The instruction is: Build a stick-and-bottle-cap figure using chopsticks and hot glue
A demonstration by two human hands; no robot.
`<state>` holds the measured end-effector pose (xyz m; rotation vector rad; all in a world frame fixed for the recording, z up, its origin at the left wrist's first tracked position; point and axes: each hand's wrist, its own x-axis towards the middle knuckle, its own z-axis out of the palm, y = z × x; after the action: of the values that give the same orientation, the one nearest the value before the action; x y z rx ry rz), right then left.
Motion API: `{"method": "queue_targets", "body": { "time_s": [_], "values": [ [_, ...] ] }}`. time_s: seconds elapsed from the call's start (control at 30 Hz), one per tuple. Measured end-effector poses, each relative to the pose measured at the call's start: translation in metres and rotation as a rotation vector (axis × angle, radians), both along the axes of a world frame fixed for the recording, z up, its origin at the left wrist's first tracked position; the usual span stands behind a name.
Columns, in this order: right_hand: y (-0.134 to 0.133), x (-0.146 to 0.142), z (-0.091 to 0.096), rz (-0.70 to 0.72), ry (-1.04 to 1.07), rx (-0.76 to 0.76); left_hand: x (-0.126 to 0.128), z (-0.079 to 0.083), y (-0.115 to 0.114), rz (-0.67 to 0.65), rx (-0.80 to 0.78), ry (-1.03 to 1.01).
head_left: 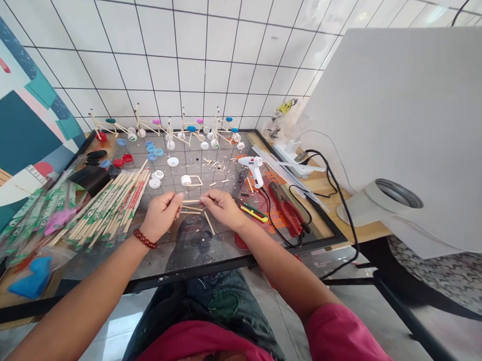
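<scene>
Between them, my left hand (164,211) and my right hand (222,207) pinch the two ends of a short wooden stick (191,201), held level above the glass tabletop. Both hands are closed, thumbs on top. Right below lie a few more loose sticks (208,222). Just beyond the hands sits a white bottle cap (186,180) with a small frame of sticks attached to it. To the right of my right hand is a yellow-green utility knife (254,212). A white glue gun (253,169) stands farther back.
Bundles of wrapped chopsticks (108,210) lie on the left. Small stick-and-cap models (186,133) line the back by the tiled wall. Red-handled pliers (290,211), a black cable (346,200) and a power strip (293,159) are on the right. Blue caps (155,152) sit at back left.
</scene>
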<state>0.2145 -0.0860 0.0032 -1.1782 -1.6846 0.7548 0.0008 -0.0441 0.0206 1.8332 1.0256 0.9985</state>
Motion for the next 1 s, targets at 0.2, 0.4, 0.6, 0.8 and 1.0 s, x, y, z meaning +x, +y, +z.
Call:
{"method": "queue_targets", "body": {
  "time_s": [0.2,0.4,0.6,0.8,1.0],
  "values": [
    [0.003,0.004,-0.006,-0.036,-0.029,0.118,0.002,0.009,0.001,-0.139,-0.488,-0.210],
    [-0.003,0.010,-0.004,-0.041,-0.054,0.241,-0.001,0.023,-0.008,-0.488,-0.920,-0.213],
    [-0.010,0.010,-0.001,-0.089,-0.175,0.355,0.000,0.025,-0.016,-0.416,-0.580,-0.090],
    [-0.022,0.001,0.011,0.011,-0.271,0.317,-0.011,0.034,-0.017,-0.228,0.627,0.215],
    [-0.028,-0.006,0.008,0.018,-0.338,0.203,-0.031,0.040,-0.003,0.037,0.788,0.039]
  ]
}}
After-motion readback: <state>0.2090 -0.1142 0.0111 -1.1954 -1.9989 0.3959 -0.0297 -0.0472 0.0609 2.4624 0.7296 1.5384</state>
